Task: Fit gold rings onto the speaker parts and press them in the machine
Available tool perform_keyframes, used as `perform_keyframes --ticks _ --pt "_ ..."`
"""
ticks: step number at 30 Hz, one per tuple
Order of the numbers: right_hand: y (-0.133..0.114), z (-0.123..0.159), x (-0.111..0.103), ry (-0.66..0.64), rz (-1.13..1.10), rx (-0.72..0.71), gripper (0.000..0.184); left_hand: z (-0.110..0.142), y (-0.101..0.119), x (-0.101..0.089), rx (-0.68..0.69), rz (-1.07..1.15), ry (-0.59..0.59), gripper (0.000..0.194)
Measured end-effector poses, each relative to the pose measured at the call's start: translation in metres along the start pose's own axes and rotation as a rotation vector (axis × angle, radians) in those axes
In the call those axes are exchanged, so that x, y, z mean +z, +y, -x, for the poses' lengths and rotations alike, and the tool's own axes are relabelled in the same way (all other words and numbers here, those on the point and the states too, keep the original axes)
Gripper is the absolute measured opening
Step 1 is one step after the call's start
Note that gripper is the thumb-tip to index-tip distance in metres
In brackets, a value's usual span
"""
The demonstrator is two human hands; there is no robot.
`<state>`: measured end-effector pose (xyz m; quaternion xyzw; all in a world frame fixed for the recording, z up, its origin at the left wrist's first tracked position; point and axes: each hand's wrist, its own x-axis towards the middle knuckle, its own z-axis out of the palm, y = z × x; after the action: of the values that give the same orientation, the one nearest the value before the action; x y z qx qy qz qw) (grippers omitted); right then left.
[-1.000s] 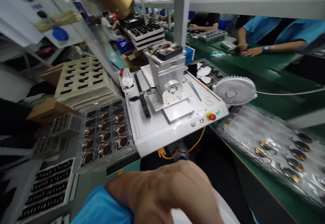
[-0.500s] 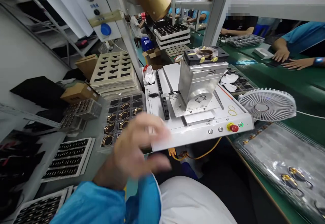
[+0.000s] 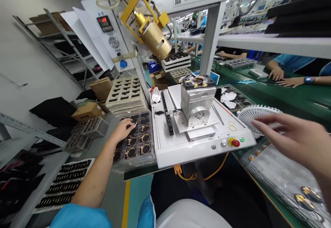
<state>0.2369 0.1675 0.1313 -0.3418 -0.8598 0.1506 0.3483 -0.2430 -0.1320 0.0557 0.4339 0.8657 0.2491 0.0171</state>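
Two bare hands stand well apart in my head view, one to each side of the white machine base [image 3: 186,156]. Left of centre, I have the left hand [image 3: 124,129] over the far part of a clear plastic tray [image 3: 153,154] that carries rows of gold-rimmed round parts [image 3: 145,148]; its fingers bend down towards the compartments, and I cannot tell whether that grip has hold of a part or only touches one, because the fingers cover the spot. At the right of the frame, the right hand [image 3: 291,135] hangs in the air, its grip loosely open and bare, fingers extended across my sight of the white fan [image 3: 247,117]. Below it, at lower right, lies another clear tray [image 3: 276,164] with gold-coloured round pieces [image 3: 304,202]. Mid-frame, a metal block [image 3: 198,104] on the base bears a black fixture plate [image 3: 187,82], and above, near the top, a gold-coloured cylinder [image 3: 156,42] tilts down to the right. I make out a red button [image 3: 234,143] at the base's front right corner. At upper right, a co-worker's hands [image 3: 291,80] rest over the green surface [image 3: 307,99].
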Motion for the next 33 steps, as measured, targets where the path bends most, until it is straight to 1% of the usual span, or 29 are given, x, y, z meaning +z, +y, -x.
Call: perform_keyframes --ticks 1,3,4,5,6,8,10,11,13,16,19,22,25,27,28,30,33 --pt "-0.010 -0.020 0.008 0.012 -0.065 -0.066 0.036 -0.001 0.003 -0.002 0.014 0.029 0.023 0.050" --pt "-0.035 -0.063 0.022 0.083 -0.153 -0.258 0.025 -0.002 0.012 -0.005 0.047 0.091 0.073 0.051" --pt "-0.049 -0.085 0.029 0.075 -0.163 -0.349 0.020 -0.001 0.018 -0.006 0.065 0.124 0.099 0.051" --pt "-0.063 -0.106 0.035 0.047 -0.155 -0.407 0.017 0.001 0.025 -0.007 0.085 0.158 0.123 0.050" --pt "-0.075 -0.125 0.040 0.004 -0.129 -0.435 0.016 0.002 0.034 -0.008 0.106 0.187 0.145 0.050" --pt "-0.093 -0.157 0.046 -0.160 -0.057 -0.418 0.020 0.006 0.054 -0.010 0.151 0.273 0.192 0.047" --pt "-0.103 -0.177 0.048 -0.337 -0.024 -0.380 0.022 0.008 0.078 -0.013 0.204 0.407 0.246 0.042" --pt "-0.105 -0.184 0.047 -0.405 -0.029 -0.374 0.022 0.007 0.092 -0.015 0.237 0.481 0.272 0.038" --pt "-0.105 -0.190 0.045 -0.474 -0.056 -0.388 0.020 0.002 0.120 -0.020 0.315 0.598 0.308 0.030" --pt "-0.100 -0.192 0.042 -0.467 -0.098 -0.417 0.022 -0.018 0.162 -0.027 0.446 0.640 0.307 0.026" --pt "-0.098 -0.191 0.044 -0.449 -0.142 -0.428 0.024 -0.045 0.202 -0.032 0.560 0.631 0.280 0.026" --pt "-0.096 -0.193 0.047 -0.449 -0.215 -0.434 0.018 -0.071 0.238 -0.035 0.624 0.591 0.257 0.026" --pt "-0.091 -0.192 0.050 -0.350 -0.364 -0.449 0.015 -0.089 0.269 -0.035 0.672 0.485 0.234 0.024" --pt "-0.086 -0.190 0.052 -0.282 -0.412 -0.437 0.016 -0.098 0.284 -0.033 0.707 0.408 0.211 0.023" --pt "-0.083 -0.189 0.052 -0.273 -0.407 -0.428 0.017 -0.101 0.289 -0.031 0.715 0.385 0.201 0.022" --pt "-0.081 -0.188 0.052 -0.291 -0.378 -0.418 0.015 -0.104 0.295 -0.028 0.703 0.384 0.191 0.022" --pt "-0.080 -0.191 0.050 -0.342 -0.354 -0.419 0.016 -0.102 0.292 -0.023 0.650 0.431 0.211 0.025"
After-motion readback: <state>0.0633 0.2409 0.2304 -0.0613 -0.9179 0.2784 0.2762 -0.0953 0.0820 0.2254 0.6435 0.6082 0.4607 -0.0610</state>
